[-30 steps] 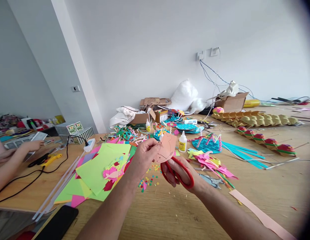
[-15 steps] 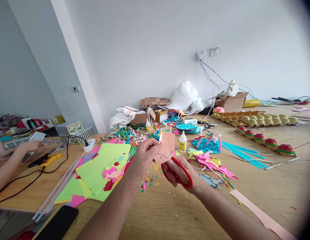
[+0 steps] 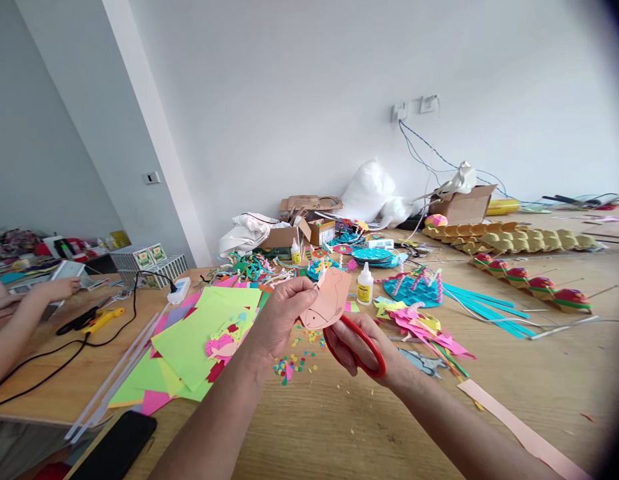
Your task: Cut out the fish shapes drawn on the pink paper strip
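My left hand (image 3: 288, 308) pinches a piece of peach paper (image 3: 331, 295) by its left side. A fish outline is drawn on the paper in dark lines, and the paper's lower edge is cut round. My right hand (image 3: 366, 347) is closed around the red handles of a pair of scissors (image 3: 375, 353). The scissor blades are hidden by the paper and my fingers, so I cannot tell how far apart they are. Below the paper, small coloured paper dots (image 3: 294, 365) lie scattered on the table (image 3: 309, 427).
Green paper sheets (image 3: 199, 340) and small cut fish (image 3: 222, 347) lie left, with a black phone (image 3: 116, 447) nearer. A glue bottle (image 3: 364, 285) stands behind my hands. Pink scraps (image 3: 414, 323) and a peach strip (image 3: 514, 423) are right. Another person's hand (image 3: 56, 290) is far left.
My left hand has shifted slightly left and turned the peach paper, which now tilts more to the right. My right hand with the scissors has barely moved. The other person's hand moved a little left.
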`<state>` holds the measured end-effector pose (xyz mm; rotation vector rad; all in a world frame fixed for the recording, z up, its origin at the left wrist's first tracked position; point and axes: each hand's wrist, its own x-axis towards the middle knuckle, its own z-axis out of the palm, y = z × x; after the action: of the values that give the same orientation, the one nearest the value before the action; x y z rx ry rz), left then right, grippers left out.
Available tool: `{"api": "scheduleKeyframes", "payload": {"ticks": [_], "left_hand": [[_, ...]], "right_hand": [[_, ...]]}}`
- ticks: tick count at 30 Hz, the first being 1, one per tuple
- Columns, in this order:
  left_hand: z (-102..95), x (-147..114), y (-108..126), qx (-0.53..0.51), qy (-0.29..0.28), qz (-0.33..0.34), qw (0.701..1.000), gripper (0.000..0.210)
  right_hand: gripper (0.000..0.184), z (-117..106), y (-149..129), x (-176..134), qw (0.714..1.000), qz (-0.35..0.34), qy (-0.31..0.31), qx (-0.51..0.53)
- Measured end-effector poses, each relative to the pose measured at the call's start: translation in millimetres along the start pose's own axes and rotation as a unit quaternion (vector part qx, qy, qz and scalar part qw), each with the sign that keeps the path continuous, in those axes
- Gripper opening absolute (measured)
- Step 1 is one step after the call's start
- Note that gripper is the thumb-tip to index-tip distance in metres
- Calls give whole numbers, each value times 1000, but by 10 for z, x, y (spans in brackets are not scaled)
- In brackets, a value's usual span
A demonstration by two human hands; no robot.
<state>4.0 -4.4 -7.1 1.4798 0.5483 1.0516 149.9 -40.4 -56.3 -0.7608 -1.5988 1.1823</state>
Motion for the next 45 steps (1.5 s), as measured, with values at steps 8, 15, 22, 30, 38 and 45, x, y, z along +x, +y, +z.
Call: {"api": "scheduleKeyframes", "payload": {"ticks": [8,15,22,30,38,45], "left_hand": [[-49,-3,62,-19,-25,-34,999,20],[-155,-18,121,30,-78,-59,995,21],[-246,-72,243,166,-111,-17,980,22],[-151,-85,294,280,-186,-13,942,29],[-123,-86,294,288,-169,6,943,29],[-98,-50,165,186,-102,19,977,21]], "right_hand": [[51,-12,-20,-12,1000,-14,-19,-16],[49,-100,-56,-24,997,-9,-62,-33],[47,-347,-227,-49,993,3,-104,-58],[30,-531,-379,51,998,-37,11,-54],[17,-276,-563,-46,989,32,1,-143],[20,-136,-522,-53,983,-20,145,-109]]}}
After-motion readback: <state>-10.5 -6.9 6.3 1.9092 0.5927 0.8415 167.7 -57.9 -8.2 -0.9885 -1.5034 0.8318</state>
